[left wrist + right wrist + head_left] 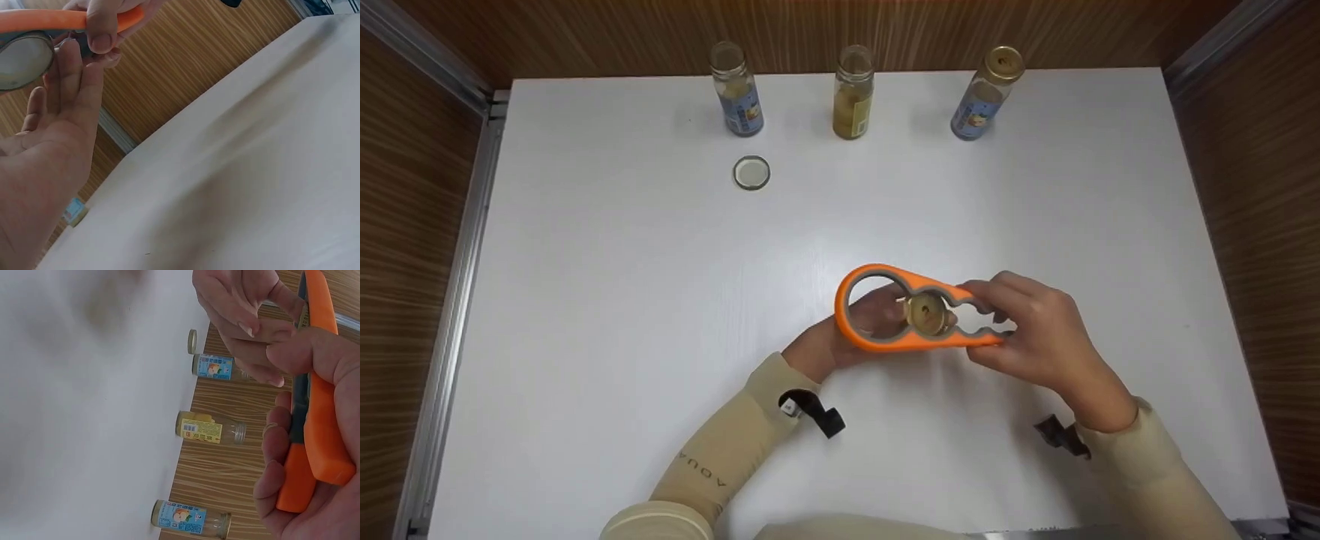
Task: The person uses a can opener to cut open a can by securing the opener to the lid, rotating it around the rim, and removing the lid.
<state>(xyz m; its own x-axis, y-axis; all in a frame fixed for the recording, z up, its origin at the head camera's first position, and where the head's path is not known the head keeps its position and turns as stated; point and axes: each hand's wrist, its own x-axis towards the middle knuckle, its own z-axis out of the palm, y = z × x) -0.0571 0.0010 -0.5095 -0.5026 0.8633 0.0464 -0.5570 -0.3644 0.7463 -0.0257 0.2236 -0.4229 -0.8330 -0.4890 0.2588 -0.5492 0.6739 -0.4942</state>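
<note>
My right hand grips the two handles of an orange jar opener with a grey toothed inner edge. A gold jar lid sits in the opener's middle gap; its pale underside shows in the left wrist view. Below the opener, my left hand reaches up with its palm partly seen through the large ring. Its fingertips stand at both sides of the lid and appear to pinch it, partly hidden by the opener. Both hands are held above the white table.
Along the back stand an uncapped blue-labelled jar, an uncapped yellow-labelled jar and a blue-labelled jar with its gold lid on. A loose lid lies underside up before the left jar. Wood-grain panels enclose the table.
</note>
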